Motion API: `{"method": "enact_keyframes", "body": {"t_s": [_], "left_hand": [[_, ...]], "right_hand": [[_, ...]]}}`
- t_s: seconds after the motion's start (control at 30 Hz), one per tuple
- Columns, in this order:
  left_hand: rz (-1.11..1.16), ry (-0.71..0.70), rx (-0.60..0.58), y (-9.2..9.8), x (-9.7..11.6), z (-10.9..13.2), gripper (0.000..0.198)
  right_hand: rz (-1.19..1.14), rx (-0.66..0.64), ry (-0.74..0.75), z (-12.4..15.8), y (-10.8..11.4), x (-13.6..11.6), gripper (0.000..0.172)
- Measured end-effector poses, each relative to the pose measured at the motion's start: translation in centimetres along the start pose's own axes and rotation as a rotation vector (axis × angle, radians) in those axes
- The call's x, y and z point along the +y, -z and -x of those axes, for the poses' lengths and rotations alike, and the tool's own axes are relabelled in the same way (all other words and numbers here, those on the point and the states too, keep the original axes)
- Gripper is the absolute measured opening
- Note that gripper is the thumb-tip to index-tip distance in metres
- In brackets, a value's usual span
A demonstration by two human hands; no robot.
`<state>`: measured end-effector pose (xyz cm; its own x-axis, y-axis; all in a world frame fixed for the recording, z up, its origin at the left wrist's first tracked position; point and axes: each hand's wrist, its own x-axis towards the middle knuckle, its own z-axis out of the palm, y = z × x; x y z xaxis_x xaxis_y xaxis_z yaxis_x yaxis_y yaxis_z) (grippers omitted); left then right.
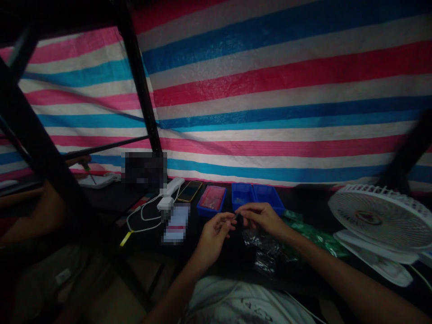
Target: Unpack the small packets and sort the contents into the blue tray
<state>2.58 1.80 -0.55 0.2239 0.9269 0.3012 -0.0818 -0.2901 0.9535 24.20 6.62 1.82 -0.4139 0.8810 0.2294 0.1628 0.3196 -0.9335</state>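
Right hand [262, 218]: fingers [249, 211] clamped on small dark part [238, 216]; left hand [213, 237]: fingertips [232, 217] together against it (blue plastic trays [268, 197] just behind).

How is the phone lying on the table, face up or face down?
Face up: the phone shows its dark glass screen, framed by a gold-coloured edge, and it lies flat.

On the desk [189, 252], rectangular plastic trays [258, 195] along the far edge, a smartphone [189, 191] just left of them, crumpled plastic bags [265, 252] nearer, a round plastic electric fan [380, 218] at right, a woven plastic tarpaulin [270, 90] behind.
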Motion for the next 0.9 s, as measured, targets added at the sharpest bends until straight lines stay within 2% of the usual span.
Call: {"method": "enact_keyframes", "body": {"t_s": [0.23, 0.4, 0.57, 0.73, 0.9], "left_hand": [[-0.038, -0.022, 0.036, 0.1, 0.4, 0.0, 0.033], [-0.051, -0.061, 0.028, 0.1, 0.3, 0.1, 0.030], [-0.043, -0.060, 0.025, 0.1, 0.5, 0.1, 0.030], [-0.038, -0.019, 0.042, 0.0, 0.4, 0.1, 0.032], [0.006, -0.025, 0.026, 0.0, 0.3, 0.1, 0.026]], "right_hand": [[-0.005, 0.009, 0.074, -0.1, -0.1, -0.7, 0.039], [-0.007, 0.021, 0.094, -0.2, -0.3, 0.0, 0.030], [-0.082, 0.005, 0.082, -0.3, -0.4, 0.3, 0.047], [-0.125, -0.009, 0.052, -0.1, -0.4, -0.2, 0.033], [-0.237, -0.018, 0.005, -0.1, -0.7, -0.1, 0.036]]}}
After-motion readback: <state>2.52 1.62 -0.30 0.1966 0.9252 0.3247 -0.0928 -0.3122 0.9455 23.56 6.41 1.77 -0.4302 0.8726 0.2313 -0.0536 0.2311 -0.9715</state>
